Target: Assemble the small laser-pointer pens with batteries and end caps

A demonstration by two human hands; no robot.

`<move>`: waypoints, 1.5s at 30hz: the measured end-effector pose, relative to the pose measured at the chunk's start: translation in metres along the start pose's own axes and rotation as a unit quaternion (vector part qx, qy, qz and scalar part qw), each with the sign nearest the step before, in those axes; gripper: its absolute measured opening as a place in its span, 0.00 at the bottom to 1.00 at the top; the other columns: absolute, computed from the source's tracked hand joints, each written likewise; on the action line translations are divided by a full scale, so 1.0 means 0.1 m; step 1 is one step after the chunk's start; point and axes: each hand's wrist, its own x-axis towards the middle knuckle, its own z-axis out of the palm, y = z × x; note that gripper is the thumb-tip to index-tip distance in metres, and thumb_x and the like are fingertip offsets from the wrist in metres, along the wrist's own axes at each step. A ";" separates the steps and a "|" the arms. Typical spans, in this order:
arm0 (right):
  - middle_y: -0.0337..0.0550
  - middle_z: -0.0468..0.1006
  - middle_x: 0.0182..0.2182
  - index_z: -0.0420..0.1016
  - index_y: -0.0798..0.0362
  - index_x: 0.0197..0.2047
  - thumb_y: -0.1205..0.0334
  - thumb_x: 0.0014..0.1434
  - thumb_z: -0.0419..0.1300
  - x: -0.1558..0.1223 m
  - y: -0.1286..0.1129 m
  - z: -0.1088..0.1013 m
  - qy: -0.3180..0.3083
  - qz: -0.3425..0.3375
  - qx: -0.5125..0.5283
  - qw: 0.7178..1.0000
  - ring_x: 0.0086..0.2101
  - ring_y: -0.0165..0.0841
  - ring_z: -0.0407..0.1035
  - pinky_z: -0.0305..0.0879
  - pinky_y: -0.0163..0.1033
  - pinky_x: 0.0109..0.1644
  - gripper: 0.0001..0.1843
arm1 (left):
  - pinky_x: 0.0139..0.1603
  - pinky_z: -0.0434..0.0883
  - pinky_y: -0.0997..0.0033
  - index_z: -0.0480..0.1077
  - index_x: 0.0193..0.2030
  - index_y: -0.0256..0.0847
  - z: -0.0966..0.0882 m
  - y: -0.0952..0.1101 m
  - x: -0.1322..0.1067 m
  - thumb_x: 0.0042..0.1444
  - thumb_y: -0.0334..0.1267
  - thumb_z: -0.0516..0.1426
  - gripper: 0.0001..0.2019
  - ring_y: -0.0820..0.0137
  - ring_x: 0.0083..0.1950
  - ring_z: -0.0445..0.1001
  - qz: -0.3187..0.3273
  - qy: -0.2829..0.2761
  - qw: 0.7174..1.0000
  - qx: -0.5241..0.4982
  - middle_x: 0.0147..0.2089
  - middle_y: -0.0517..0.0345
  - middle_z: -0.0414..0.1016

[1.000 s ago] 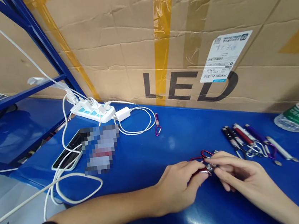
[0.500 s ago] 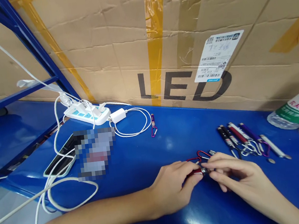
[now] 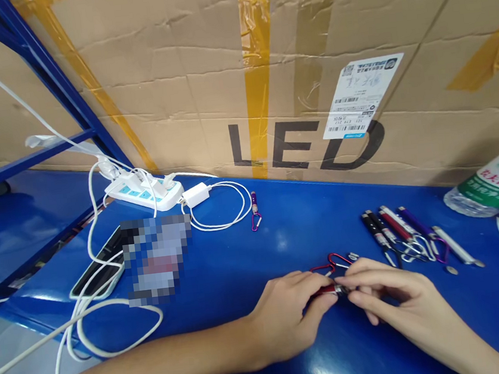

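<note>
My left hand (image 3: 286, 315) is closed around a small red pocket flashlight (image 3: 326, 290), its silver end pointing right. At that end, the thumb and fingers of my right hand (image 3: 397, 293) are pinched together; the fingertips hide the exact contact. Just behind the hands lies a red carabiner clip (image 3: 339, 258). To the right, several similar flashlights rest side by side, among them a black one (image 3: 374, 230), a red one (image 3: 395, 223) and a purple one (image 3: 416, 222), with clips attached. Beside them are a bare silver tube (image 3: 455, 246) and a button cell (image 3: 451, 270).
The blue tabletop (image 3: 239, 254) backs onto a large cardboard box (image 3: 202, 84). At left are a power strip (image 3: 142, 193), white cables and a phone (image 3: 100, 267). A purple flashlight (image 3: 254, 201) lies near the cable loop. A plastic bottle (image 3: 492, 183) lies at right.
The view has shifted very slightly. Both hands keep nearly the same place on the red flashlight, with only a small movement of the fingers at its silver end.
</note>
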 end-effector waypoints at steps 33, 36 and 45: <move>0.44 0.74 0.32 0.81 0.51 0.38 0.54 0.54 0.61 0.05 0.02 -0.05 -0.072 -0.009 -0.028 0.997 0.17 0.22 0.64 0.68 0.30 0.21 0.13 | 0.38 0.68 0.74 0.69 0.38 0.37 0.00 -0.02 0.01 0.63 0.33 0.48 0.09 0.70 0.34 0.72 0.010 -0.005 1.000 0.013 0.34 0.55 0.75; 0.44 0.74 0.32 0.81 0.50 0.39 0.55 0.55 0.61 0.06 0.04 -0.07 -0.079 -0.014 -0.033 0.996 0.17 0.22 0.65 0.69 0.30 0.21 0.12 | 0.38 0.68 0.74 0.69 0.38 0.37 0.00 -0.02 0.02 0.63 0.33 0.47 0.10 0.70 0.34 0.72 0.006 -0.009 1.000 0.014 0.34 0.55 0.75; 0.42 0.74 0.29 0.82 0.49 0.36 0.53 0.52 0.63 0.03 -0.02 -0.02 -0.028 -0.006 -0.021 0.999 0.16 0.22 0.63 0.67 0.30 0.20 0.12 | 0.38 0.69 0.73 0.69 0.38 0.37 -0.01 -0.02 0.01 0.64 0.34 0.47 0.10 0.69 0.34 0.72 0.008 -0.009 1.000 0.024 0.34 0.55 0.75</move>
